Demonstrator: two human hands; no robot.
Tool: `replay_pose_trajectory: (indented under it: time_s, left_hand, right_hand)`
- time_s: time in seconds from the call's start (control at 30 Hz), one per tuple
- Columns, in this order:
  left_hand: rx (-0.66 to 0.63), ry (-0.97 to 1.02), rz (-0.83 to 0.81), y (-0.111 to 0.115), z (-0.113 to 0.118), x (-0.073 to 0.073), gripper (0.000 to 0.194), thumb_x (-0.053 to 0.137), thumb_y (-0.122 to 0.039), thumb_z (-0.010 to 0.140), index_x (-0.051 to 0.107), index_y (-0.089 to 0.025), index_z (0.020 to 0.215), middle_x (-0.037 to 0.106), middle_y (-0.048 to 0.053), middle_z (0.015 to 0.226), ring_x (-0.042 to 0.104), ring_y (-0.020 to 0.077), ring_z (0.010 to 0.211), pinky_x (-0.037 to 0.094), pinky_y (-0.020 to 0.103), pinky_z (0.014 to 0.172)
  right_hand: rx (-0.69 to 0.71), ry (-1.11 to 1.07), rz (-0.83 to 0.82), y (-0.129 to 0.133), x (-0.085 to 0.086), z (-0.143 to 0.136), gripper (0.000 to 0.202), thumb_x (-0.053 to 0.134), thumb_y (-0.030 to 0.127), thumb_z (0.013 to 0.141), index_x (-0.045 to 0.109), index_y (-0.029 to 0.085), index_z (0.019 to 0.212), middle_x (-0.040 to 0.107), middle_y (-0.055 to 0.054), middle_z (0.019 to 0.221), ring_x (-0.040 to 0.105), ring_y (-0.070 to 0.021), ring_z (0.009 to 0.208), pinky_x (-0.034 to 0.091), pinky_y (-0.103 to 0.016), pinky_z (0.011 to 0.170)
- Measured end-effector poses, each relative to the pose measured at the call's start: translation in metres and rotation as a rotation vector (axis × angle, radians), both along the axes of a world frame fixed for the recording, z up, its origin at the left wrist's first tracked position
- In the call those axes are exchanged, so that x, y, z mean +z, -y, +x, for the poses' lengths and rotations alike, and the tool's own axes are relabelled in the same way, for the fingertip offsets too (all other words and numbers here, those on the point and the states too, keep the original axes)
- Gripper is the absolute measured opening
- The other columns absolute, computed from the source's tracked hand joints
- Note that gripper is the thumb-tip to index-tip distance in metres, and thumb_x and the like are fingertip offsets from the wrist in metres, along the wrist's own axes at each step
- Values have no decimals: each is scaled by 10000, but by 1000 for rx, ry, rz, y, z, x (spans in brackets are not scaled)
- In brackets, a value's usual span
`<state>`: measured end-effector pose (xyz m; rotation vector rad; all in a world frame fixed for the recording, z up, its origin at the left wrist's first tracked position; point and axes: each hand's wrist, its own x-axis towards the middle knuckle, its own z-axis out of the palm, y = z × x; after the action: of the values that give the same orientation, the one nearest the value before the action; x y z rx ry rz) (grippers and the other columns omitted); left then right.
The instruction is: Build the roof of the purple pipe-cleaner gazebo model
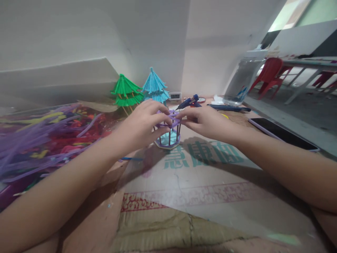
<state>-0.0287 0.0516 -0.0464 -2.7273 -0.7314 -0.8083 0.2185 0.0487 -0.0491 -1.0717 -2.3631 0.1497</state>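
Printed cardboard sheet spreads out in front. Above it, the left hand is loosely curled and the right hand has its fingertips close together; whether either pinches, I cannot tell. Between them, toward the sheet's far edge, stands a small frame, likely light and fragile. The base seems a safer hold than the thin posts.

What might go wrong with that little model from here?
Two risks, perhaps. The small model has thin dark posts, which could lean or come loose if the left hand or right hand presses unevenly on its purple top. The blue tool, apparently a glue gun, lies just beyond the right hand with a red light showing; if hot, it might burn.
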Motion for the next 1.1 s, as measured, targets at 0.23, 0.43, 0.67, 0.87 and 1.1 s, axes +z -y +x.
replay_pose_trajectory:
  time_s: [0.23,0.43,0.67,0.87,1.1]
  left_hand:
    - [31,-59,-135,-10,-30,24,264,630,-455,958,754,-237,1038,686,96,1226,631,282,1184,505,469,1047]
    - [45,-86,-170,-12,-28,17,219,621,-384,949,749,-227,1032,672,100,1242,618,267,1205,507,454,1055]
    - [11,-78,-137,-10,-23,15,178,612,-320,942,719,-209,1031,670,110,1220,628,261,1180,516,445,1033]
    - [5,-60,-119,-14,-23,10,156,619,-325,935,724,-213,965,682,100,1211,642,254,1158,522,437,1026]
    - [-1,-57,-117,-12,-21,11,163,636,-317,943,728,-205,1018,680,107,1205,639,257,1165,517,429,1028]
  right_hand:
    - [-25,7,-27,2,1,0,268,589,194,939,785,197,1122,708,-19,770,564,-135,662,361,-259,642]
    - [-17,-6,-43,1,0,-1,252,580,216,948,784,194,1094,691,-15,748,558,-138,657,356,-265,638]
    - [-22,-5,-45,1,0,0,264,578,203,943,785,193,1107,679,-10,733,539,-133,644,342,-268,635]
    - [-32,-10,-47,2,0,-3,273,580,185,939,790,185,1113,695,-14,743,541,-129,635,346,-264,628]
    - [-59,-18,-31,2,-2,-4,297,574,147,919,795,179,1114,750,-42,817,597,-146,683,386,-267,659]
